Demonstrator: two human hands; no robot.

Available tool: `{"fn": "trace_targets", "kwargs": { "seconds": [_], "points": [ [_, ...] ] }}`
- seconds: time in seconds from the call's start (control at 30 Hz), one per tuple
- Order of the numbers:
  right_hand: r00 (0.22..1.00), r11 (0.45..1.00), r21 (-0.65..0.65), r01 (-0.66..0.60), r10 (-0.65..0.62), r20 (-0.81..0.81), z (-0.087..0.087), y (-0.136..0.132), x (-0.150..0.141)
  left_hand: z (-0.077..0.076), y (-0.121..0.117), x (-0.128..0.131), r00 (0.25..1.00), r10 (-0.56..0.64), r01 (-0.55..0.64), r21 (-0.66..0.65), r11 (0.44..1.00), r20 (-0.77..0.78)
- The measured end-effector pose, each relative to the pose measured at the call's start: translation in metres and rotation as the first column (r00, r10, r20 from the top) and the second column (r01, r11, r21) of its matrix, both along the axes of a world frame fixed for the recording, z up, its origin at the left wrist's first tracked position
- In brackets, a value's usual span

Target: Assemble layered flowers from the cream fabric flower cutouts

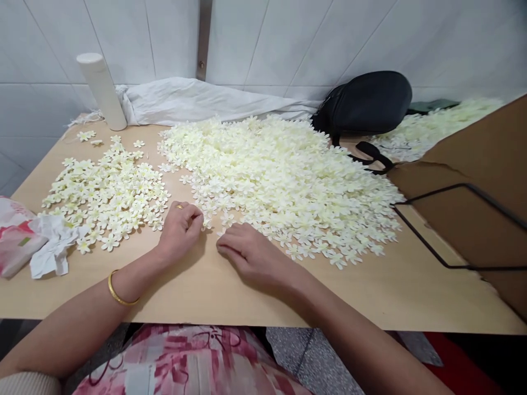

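My left hand (181, 230) is closed, thumb pressed against the curled fingers; anything inside it is hidden. It lies between the smaller heap of pale yellow-white artificial flowers (111, 192) and the larger flower pile (272, 170). Close by on the right, my right hand (247, 249) is also closed, its fingers folded down near the tabletop at the front edge of the larger pile. What its fingers hold, if anything, cannot be made out. A narrow gap separates the two hands. The flowers are small, flat and five-petalled, with some loose ones lying between the heaps.
A white cylindrical bottle (102, 90) stands at the back left beside a white cloth (181, 101). Black bag (366, 104), back right. A cardboard box (473, 181) with a black wire frame (436, 265) occupies the right. Crumpled tissue (53, 241) and a pink-white packet (18, 241) lie left.
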State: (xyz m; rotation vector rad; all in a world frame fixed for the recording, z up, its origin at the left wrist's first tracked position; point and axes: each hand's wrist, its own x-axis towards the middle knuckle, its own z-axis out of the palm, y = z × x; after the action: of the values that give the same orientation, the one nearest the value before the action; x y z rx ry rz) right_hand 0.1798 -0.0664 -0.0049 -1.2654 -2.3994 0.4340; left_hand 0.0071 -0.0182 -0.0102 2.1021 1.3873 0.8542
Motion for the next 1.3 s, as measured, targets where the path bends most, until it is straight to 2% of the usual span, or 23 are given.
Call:
{"fn": "trace_targets", "kwargs": {
  "seconds": [0.07, 0.13, 0.17, 0.23, 0.3, 0.43, 0.57, 0.63, 0.73, 0.83, 0.9, 0.97, 1.07, 1.17, 1.23, 1.3],
  "points": [
    [0.992, 0.996, 0.068, 0.05, -0.057, 0.108, -0.005, -0.003, 0.001, -0.002, 0.0, 0.001, 0.999, -0.016, 0.017, 0.0, 1.0, -0.031],
    [0.955, 0.96, 0.218, 0.175, -0.219, 0.2, -0.009, 0.0, 0.005, -0.004, 0.0, 0.001, 0.998, -0.03, 0.031, 0.009, 0.999, -0.053],
    [0.933, 0.931, 0.283, 0.23, -0.294, 0.21, -0.009, 0.003, 0.007, -0.005, 0.0, 0.001, 0.998, -0.032, 0.033, 0.015, 0.999, -0.062],
    [0.915, 0.889, 0.355, 0.289, -0.365, 0.169, -0.009, 0.009, 0.011, -0.007, 0.001, 0.001, 0.997, -0.032, 0.034, 0.027, 0.999, -0.077],
    [0.928, 0.881, 0.371, 0.292, -0.356, 0.114, -0.006, 0.014, 0.013, -0.007, 0.002, 0.0, 0.997, -0.019, 0.022, 0.042, 0.999, -0.077],
    [0.953, 0.911, 0.313, 0.267, -0.297, 0.052, 0.001, 0.022, 0.006, -0.001, 0.005, 0.0, 0.998, 0.014, -0.007, 0.097, 0.995, -0.069],
    [0.969, 0.949, 0.198, 0.246, -0.24, -0.056, 0.004, 0.027, -0.002, 0.005, 0.005, 0.005, 0.989, -0.06, 0.075, 0.11, 0.991, -0.133],
    [0.96, 0.961, 0.143, 0.237, -0.209, -0.186, 0.004, 0.028, -0.004, 0.006, 0.005, 0.012, 0.984, -0.074, 0.095, 0.12, 0.988, -0.163],
    [0.853, 0.929, 0.133, 0.344, -0.251, -0.457, 0.009, 0.029, -0.003, 0.005, 0.01, 0.03, 0.967, -0.095, 0.142, 0.193, 0.971, -0.235],
    [0.731, 0.862, 0.162, 0.48, -0.291, -0.617, 0.018, 0.032, -0.002, 0.0, 0.024, 0.051, 0.926, -0.182, 0.277, 0.267, 0.923, -0.33],
    [0.719, 0.846, 0.199, 0.495, -0.271, -0.64, 0.021, 0.034, -0.003, -0.005, 0.032, 0.061, 0.897, -0.23, 0.352, 0.296, 0.888, -0.377],
    [0.743, 0.847, 0.237, 0.476, -0.243, -0.624, 0.022, 0.035, -0.004, -0.012, 0.036, 0.065, 0.885, -0.245, 0.382, 0.317, 0.868, -0.395],
    [0.791, 0.858, 0.265, 0.44, -0.231, -0.567, 0.019, 0.034, -0.006, -0.019, 0.028, 0.06, 0.886, -0.261, 0.397, 0.333, 0.855, -0.384],
    [0.823, 0.871, 0.275, 0.407, -0.219, -0.524, 0.017, 0.033, -0.006, -0.014, 0.014, 0.045, 0.882, -0.305, 0.418, 0.3, 0.857, -0.36],
    [0.831, 0.881, 0.274, 0.387, -0.204, -0.517, 0.016, 0.033, -0.007, -0.005, 0.012, 0.031, 0.92, -0.268, 0.348, 0.282, 0.894, -0.287],
    [0.842, 0.892, 0.269, 0.364, -0.191, -0.505, 0.014, 0.034, -0.011, 0.004, 0.015, 0.015, 0.983, -0.126, 0.159, 0.279, 0.947, -0.134]
  ]
}}
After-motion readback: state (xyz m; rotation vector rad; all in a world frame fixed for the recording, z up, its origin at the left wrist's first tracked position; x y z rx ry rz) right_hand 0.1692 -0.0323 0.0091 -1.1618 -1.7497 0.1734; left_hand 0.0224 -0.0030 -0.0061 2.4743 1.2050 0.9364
